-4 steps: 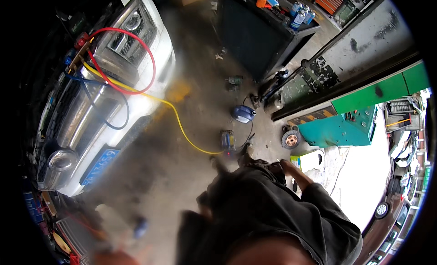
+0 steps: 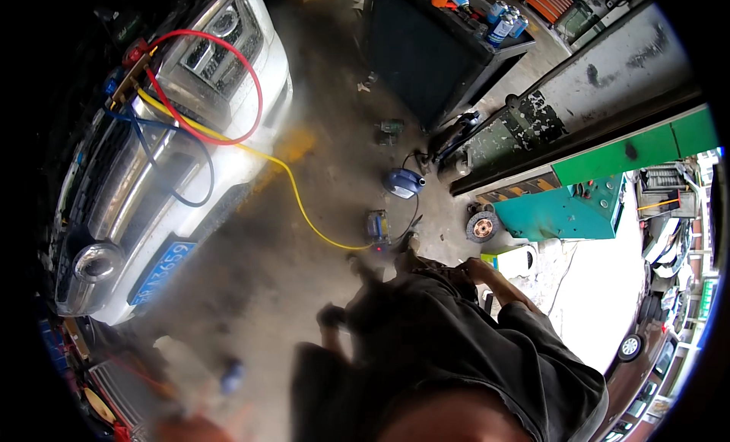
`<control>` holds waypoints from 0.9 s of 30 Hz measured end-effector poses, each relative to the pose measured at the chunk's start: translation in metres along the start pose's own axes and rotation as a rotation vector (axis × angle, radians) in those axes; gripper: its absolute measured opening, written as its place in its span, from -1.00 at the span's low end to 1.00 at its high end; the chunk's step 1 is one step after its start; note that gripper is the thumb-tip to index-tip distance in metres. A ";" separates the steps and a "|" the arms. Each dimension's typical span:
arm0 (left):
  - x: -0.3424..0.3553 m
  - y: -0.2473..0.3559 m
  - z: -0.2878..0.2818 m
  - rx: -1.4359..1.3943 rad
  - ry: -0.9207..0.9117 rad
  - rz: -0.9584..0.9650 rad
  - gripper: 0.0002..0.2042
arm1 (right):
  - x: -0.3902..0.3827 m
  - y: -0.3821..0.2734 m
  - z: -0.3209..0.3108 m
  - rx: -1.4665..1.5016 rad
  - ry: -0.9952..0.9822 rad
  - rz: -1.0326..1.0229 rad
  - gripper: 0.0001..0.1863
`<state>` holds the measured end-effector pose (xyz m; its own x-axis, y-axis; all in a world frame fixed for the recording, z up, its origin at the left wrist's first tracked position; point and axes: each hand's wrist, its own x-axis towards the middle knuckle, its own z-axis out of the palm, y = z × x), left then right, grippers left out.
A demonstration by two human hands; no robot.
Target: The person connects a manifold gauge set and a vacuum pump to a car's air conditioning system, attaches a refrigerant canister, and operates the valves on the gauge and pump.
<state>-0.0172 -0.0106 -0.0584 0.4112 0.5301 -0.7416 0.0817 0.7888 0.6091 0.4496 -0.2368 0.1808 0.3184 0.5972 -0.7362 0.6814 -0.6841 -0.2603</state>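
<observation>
My left hand (image 2: 330, 319) hangs beside my dark jacket (image 2: 464, 343), low in the view. It looks dark and smeared, so its fingers cannot be made out. At my waist on the other side is my right hand (image 2: 477, 270), close against dark cloth; its fingertips are hidden. Ahead of my feet a small blue-and-grey device (image 2: 377, 226) rests on the floor by a red light. A yellow hose (image 2: 297, 202) runs from there to a gauge manifold (image 2: 131, 76) on the car's front, where a red hose (image 2: 259, 88) and a blue hose (image 2: 160, 174) also loop.
A white car (image 2: 262, 130) fills the left. Beyond the device are a blue rounded canister (image 2: 404, 183) and a clutch disc (image 2: 482, 227). A black cabinet (image 2: 426, 62) carries spray cans (image 2: 503, 28). At right stand a grey post (image 2: 601, 77) and a teal cabinet (image 2: 563, 212).
My left hand has come into clearer sight beside the jacket. My right hand has shifted slightly at the waist. The whole view has moved a little.
</observation>
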 end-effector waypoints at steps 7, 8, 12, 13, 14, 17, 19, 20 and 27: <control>0.033 0.035 -0.022 0.324 0.202 0.420 -0.55 | -0.024 -0.010 -0.021 -0.189 -0.054 0.110 -0.68; 0.041 0.022 -0.028 0.319 0.170 0.477 -0.55 | -0.017 -0.003 -0.028 -0.119 -0.049 -0.019 -0.68; 0.010 0.118 0.028 -0.257 -0.035 0.318 -0.64 | -0.001 -0.029 -0.016 0.069 -0.011 -0.133 -0.61; 0.003 0.141 0.044 -0.336 -0.071 0.305 -0.65 | 0.002 -0.049 -0.021 0.068 0.010 -0.145 -0.58; -0.006 0.163 0.058 -0.352 -0.105 0.311 -0.67 | 0.012 -0.047 -0.015 0.020 0.005 -0.025 -0.53; -0.020 0.214 0.088 -0.357 -0.196 0.347 -0.68 | 0.043 -0.004 -0.002 0.185 -0.002 -0.047 -0.43; -0.025 0.246 0.103 -0.414 -0.243 0.348 -0.63 | 0.033 -0.025 -0.008 0.514 0.062 -0.116 -0.45; -0.026 0.262 0.113 -0.518 -0.300 0.295 -0.59 | 0.025 -0.037 -0.013 0.397 0.124 -0.090 -0.46; -0.056 0.336 0.196 -0.515 -0.591 0.269 -0.52 | 0.024 -0.181 -0.120 1.054 0.194 -0.501 -0.34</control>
<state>0.1656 0.1637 0.2426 0.7787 0.5833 -0.2312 -0.4544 0.7783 0.4332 0.4125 -0.0483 0.2851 0.3272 0.8886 -0.3215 -0.0920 -0.3086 -0.9467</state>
